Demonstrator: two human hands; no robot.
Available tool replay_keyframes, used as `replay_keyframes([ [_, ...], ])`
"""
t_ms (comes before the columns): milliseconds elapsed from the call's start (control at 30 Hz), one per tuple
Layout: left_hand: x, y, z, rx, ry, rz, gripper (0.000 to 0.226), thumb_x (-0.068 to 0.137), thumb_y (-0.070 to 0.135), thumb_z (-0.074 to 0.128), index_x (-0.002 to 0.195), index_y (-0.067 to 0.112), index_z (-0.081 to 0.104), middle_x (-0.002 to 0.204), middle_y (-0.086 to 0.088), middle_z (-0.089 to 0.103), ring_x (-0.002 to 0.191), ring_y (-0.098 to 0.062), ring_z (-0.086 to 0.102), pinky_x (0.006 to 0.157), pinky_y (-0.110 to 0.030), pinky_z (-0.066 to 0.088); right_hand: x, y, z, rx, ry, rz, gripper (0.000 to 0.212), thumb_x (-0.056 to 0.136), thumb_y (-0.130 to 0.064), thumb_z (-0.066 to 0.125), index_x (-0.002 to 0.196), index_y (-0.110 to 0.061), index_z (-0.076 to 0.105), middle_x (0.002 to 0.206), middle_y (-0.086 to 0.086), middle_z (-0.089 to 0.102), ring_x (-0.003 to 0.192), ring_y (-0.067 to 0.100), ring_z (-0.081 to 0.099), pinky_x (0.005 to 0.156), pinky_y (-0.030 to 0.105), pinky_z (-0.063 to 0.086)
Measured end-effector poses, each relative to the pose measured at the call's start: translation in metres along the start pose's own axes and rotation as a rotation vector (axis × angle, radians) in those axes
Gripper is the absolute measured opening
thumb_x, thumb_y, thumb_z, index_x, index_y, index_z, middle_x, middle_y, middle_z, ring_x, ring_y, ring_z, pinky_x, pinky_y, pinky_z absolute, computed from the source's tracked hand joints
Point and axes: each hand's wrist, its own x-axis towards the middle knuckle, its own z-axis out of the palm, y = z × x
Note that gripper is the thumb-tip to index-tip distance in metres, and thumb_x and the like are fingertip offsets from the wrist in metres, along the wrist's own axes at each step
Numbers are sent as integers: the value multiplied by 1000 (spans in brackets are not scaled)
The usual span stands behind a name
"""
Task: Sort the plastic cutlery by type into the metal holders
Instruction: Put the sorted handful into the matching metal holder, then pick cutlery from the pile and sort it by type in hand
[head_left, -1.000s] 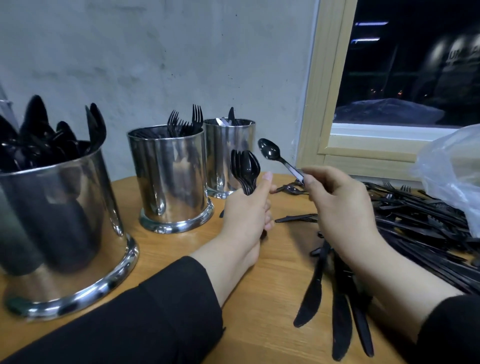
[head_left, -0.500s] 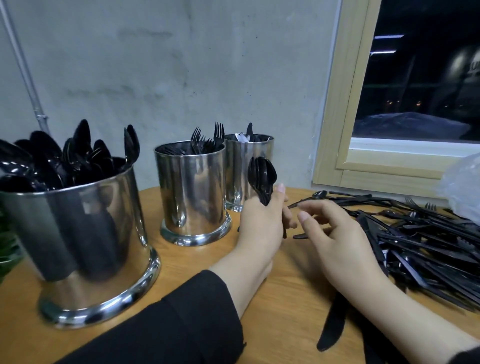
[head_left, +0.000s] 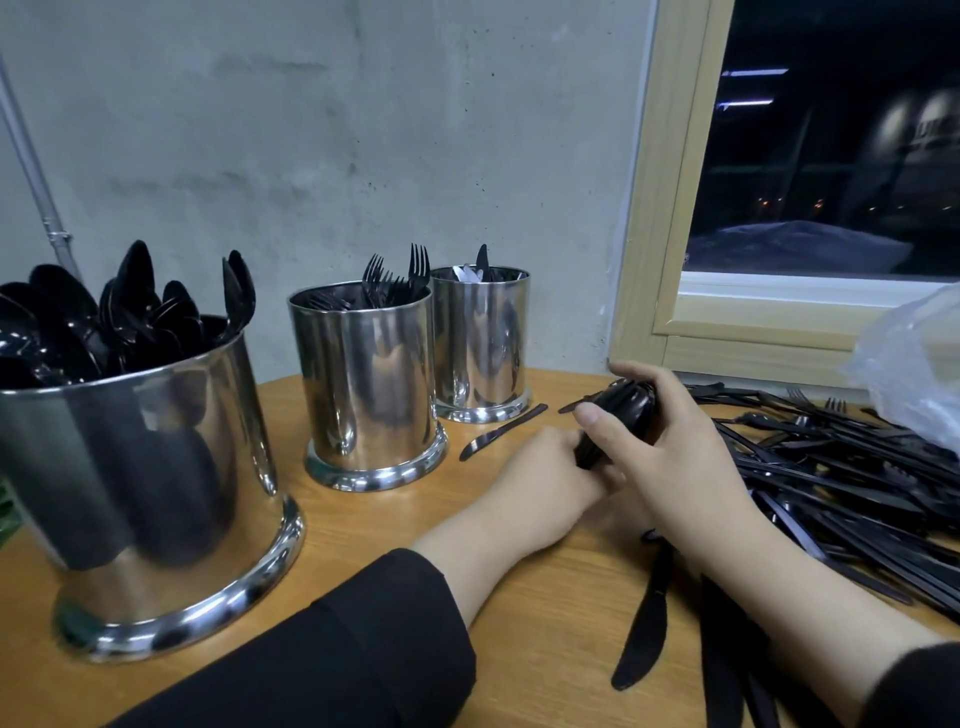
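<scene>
Both hands, the left hand (head_left: 540, 480) and right hand (head_left: 670, 447), curl round one bunch of spoons (head_left: 621, 415) at frame centre, and smooth, stacked handles could slip loose and scatter into the unsorted pile (head_left: 841, 467) at right

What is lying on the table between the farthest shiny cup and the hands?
In the head view, one black plastic knife lies flat on the wooden table between the farthest holder and the left hand.

Count so far: three shiny round metal holders (head_left: 371, 384) sit left of the two bare hands (head_left: 670, 452), which grip one stack of black plastic spoons (head_left: 621, 415). One loose black plastic knife (head_left: 501, 432) lies just beyond that grip. The black cutlery pile (head_left: 852, 467) to its right is too tangled to count.
</scene>
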Motion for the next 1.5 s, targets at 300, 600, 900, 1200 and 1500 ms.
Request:
replay_keyframes([
  [300,-9,19,-6,111,92,85,13,89,28,68,102,27,71,79,6,65,82,-19,63,65,-30,47,0,-21,-7,17,146,-104,14,85,-33,72,91,-29,60,84,-9,68,76,3,63,63,29,49],
  [600,-63,28,-37,55,304,98,11,88,35,67,82,29,60,69,7,56,75,-17,58,65,-29,43,-16,-75,-12,191,101,-166,68,62,-88,65,102,-34,61,87,-6,67,80,36,67,74,65,56],
  [900,-166,38,-121,215,1056,571,25,96,29,55,109,14,70,103,8,65,96,-8,62,85,-29,51,-8,-204,20,230,85,-480,17,82,-60,68,89,-51,56,81,-12,63,82,29,68,75,63,54],
  [1200,-212,-25,-186,544,1124,269,46,96,32,44,131,13,67,133,1,64,129,-7,45,113,-48,42,17,-264,114,25,-57,-614,21,92,-37,68,97,-24,53,74,-12,58,64,1,53,55,13,37],
  [1500,-218,-30,-195,547,957,217,58,97,38,43,149,14,50,150,1,51,140,-7,31,121,-37,27,4,-238,164,-543,-206,-714,57,97,-57,30,122,-16,62,116,0,59,107,25,51,91,44,45],
])
